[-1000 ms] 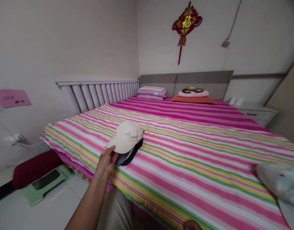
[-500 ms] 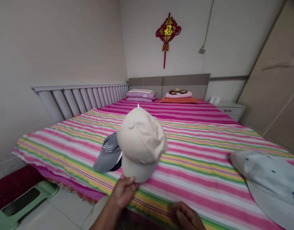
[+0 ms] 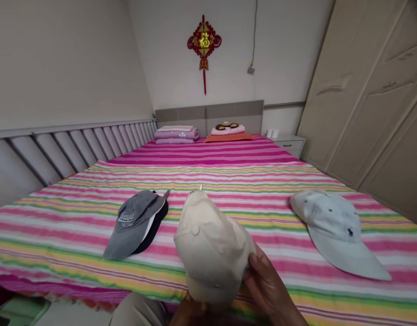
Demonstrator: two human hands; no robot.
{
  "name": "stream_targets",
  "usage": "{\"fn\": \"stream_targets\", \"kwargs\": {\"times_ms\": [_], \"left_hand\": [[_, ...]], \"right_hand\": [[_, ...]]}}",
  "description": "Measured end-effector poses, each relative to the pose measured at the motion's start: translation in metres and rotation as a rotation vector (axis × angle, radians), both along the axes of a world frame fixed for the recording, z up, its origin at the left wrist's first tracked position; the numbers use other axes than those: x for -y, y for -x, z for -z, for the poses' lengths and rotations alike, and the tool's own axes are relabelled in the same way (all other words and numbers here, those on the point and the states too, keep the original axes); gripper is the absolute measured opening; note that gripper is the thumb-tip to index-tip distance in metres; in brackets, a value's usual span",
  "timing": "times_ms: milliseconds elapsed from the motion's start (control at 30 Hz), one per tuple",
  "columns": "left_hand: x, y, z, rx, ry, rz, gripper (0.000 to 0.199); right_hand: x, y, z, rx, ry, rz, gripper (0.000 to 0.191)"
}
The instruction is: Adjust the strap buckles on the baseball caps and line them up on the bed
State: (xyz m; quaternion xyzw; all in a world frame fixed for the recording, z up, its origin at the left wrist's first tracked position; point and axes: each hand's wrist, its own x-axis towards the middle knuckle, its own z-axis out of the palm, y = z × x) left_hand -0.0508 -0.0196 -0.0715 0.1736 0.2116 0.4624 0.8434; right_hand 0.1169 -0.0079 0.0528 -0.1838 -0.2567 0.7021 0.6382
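Note:
A cream baseball cap (image 3: 211, 244) is held up over the near edge of the bed, its crown towards the far end and its brim towards me. My right hand (image 3: 268, 285) pinches the cap's right side between thumb and fingers. Below the brim, my left hand (image 3: 190, 310) grips it, largely hidden and in shadow. To the left on the bed lies a grey cap (image 3: 135, 219) with white lettering, overlapping a dark cap (image 3: 154, 231). A pale blue-grey cap (image 3: 337, 231) with a small dark emblem rests on the right.
The bed has a striped sheet (image 3: 249, 181), with folded bedding (image 3: 176, 134) and a pillow (image 3: 228, 129) by the headboard (image 3: 234, 117). A white radiator (image 3: 103, 145) runs along the left wall. Cabinet doors (image 3: 371, 99) stand at right. A green stool (image 3: 20, 310) is low at left.
The cream cap has come lower and nearer. My right hand has moved from the bed's edge onto the cap's right side. The view has turned right, showing the grey cap fully.

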Motion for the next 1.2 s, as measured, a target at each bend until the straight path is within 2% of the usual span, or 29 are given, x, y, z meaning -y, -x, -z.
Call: {"fn": "stream_targets", "kwargs": {"times_ms": [133,267,333,433,500,633,700,867,1000,1200], "left_hand": [[0.001,0.011,-0.003,-0.003,0.008,-0.016,0.034],[-0.011,0.025,-0.015,-0.036,0.075,-0.083,0.024],[-0.02,0.03,-0.025,-0.073,0.114,-0.053,0.024],[-0.033,0.031,-0.044,-0.121,0.114,0.062,0.036],[-0.041,0.029,-0.057,-0.153,0.08,0.106,0.039],[-0.052,0.02,-0.08,-0.185,-0.054,0.031,0.027],[-0.055,0.015,-0.091,-0.173,-0.14,0.022,0.028],[-0.056,0.006,-0.112,-0.15,-0.261,0.075,0.031],[-0.051,0.004,-0.117,-0.159,-0.292,0.152,0.031],[-0.047,0.01,-0.117,-0.245,-0.312,0.174,0.027]], "right_hand": [[0.004,-0.007,0.002,-0.024,0.071,0.002,0.039],[0.009,-0.016,0.007,-0.017,0.155,0.057,0.047],[0.013,-0.02,0.01,-0.009,0.181,0.045,0.048],[0.019,-0.025,0.016,-0.003,0.202,0.009,0.047],[0.022,-0.029,0.019,-0.005,0.214,0.021,0.047],[0.027,-0.037,0.021,0.004,0.237,0.08,0.049],[0.03,-0.042,0.023,0.025,0.258,0.09,0.05],[0.043,-0.055,0.039,0.087,0.271,0.099,0.052],[0.054,-0.065,0.048,0.142,0.273,0.059,0.048],[0.067,-0.064,0.04,0.207,0.297,-0.016,0.048]]}}
